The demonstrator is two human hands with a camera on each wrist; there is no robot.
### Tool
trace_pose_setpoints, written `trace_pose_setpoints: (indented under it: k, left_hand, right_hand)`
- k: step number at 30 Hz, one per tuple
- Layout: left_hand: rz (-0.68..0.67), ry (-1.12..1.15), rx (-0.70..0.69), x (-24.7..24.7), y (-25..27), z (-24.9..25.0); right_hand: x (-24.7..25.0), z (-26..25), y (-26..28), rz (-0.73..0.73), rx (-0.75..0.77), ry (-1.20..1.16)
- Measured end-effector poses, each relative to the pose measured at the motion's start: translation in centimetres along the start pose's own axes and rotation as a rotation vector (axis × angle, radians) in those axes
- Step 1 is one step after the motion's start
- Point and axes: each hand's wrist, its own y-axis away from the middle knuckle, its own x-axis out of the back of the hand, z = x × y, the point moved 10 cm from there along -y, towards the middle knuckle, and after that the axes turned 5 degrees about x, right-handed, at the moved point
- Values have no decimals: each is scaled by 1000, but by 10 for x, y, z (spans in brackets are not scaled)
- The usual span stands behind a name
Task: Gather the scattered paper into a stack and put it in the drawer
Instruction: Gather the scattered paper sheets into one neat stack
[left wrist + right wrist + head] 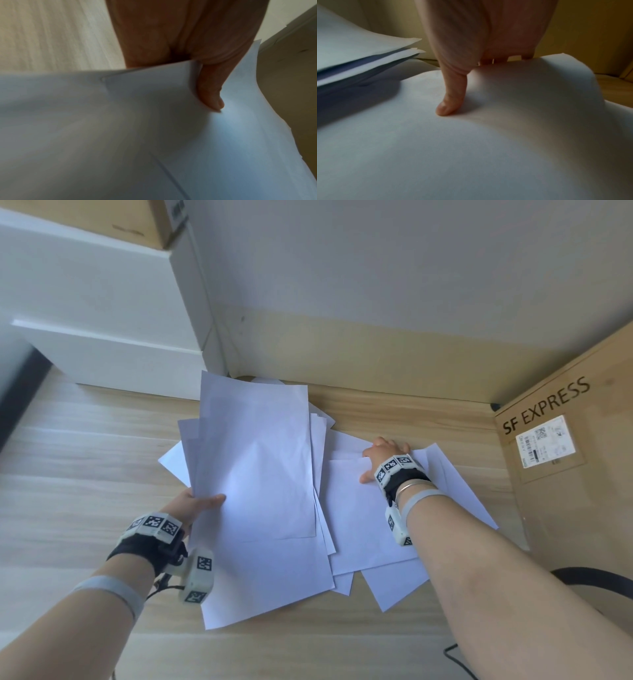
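Several white sheets of paper lie overlapping on the wooden floor. My left hand [202, 503] pinches a lifted bundle of sheets [253, 460] at its lower left edge, thumb on top, other fingers hidden underneath; the left wrist view shows that thumb [210, 93] on the bundle [137, 135]. My right hand [380, 460] grips the far edge of a sheet on the floor [356, 518], thumb on top. In the right wrist view the thumb [450, 100] presses the bulging sheet [505, 135] and the fingers curl behind its raised edge. More sheets [459, 491] lie under my right forearm.
A white drawer cabinet [102, 337] stands at the back left. A cardboard box marked SF EXPRESS [568, 446] stands at the right, close to the papers. A wall with a beige skirting [376, 350] runs behind. A dark cable [459, 662] lies near the bottom right.
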Motion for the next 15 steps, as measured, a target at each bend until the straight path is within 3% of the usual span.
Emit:
trace_pose_setpoints:
  k: [5, 10, 15]
  left_hand:
    - [8, -1, 7, 0, 0, -2]
    - [12, -7, 10, 3, 3, -1]
    - [41, -16, -10, 9, 8, 6]
  right_hand:
    - [5, 3, 4, 60, 10, -102]
    - [19, 2, 15, 32, 59, -27]
    - [37, 34, 37, 102, -4, -158]
